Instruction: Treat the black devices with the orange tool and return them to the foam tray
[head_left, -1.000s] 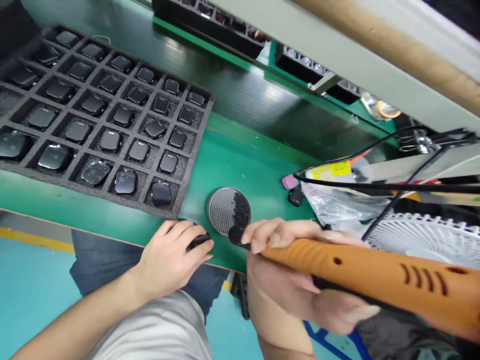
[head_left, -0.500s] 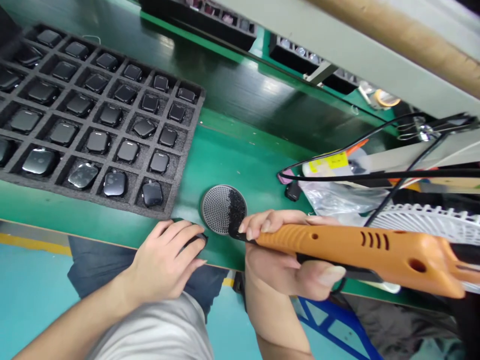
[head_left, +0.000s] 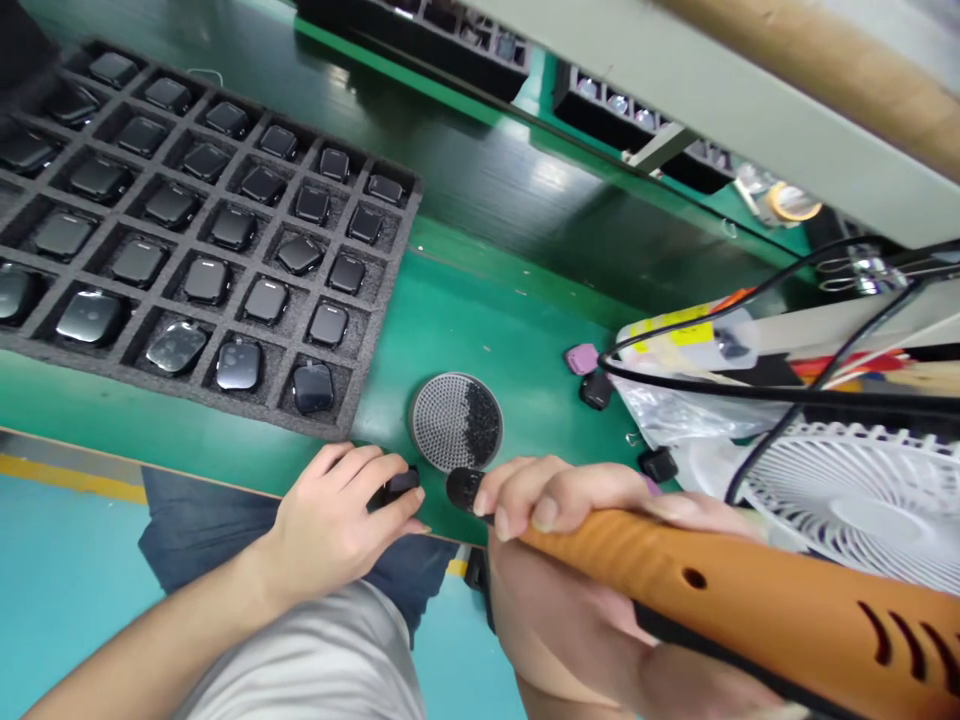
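Note:
My left hand (head_left: 337,515) rests at the green bench's front edge, its fingers closed around a small black watch body (head_left: 403,485), mostly hidden under them. My right hand (head_left: 555,600) is wrapped around an orange electric screwdriver (head_left: 645,560). The driver's black nose (head_left: 463,490) points left and sits just in front of a round grey dish (head_left: 439,420). Tiny holes cover this dish, and small black screws (head_left: 484,420) fill its right side. The bit's tip cannot be made out. To the left lies a black foam tray (head_left: 360,385) with square watch bodies in its compartments.
A white fan (head_left: 870,500) stands at the right, with black cables (head_left: 720,390) looping over it. A pink block (head_left: 581,358) and a black block (head_left: 596,390) lie near a clear plastic bag (head_left: 667,410). Behind runs a dark conveyor belt (head_left: 480,150) under a pale shelf beam.
The orange screwdriver has come closer to my head, its rear dropping toward the lower right. Its nose has moved off the dish's front edge. My left hand stays nearly in place.

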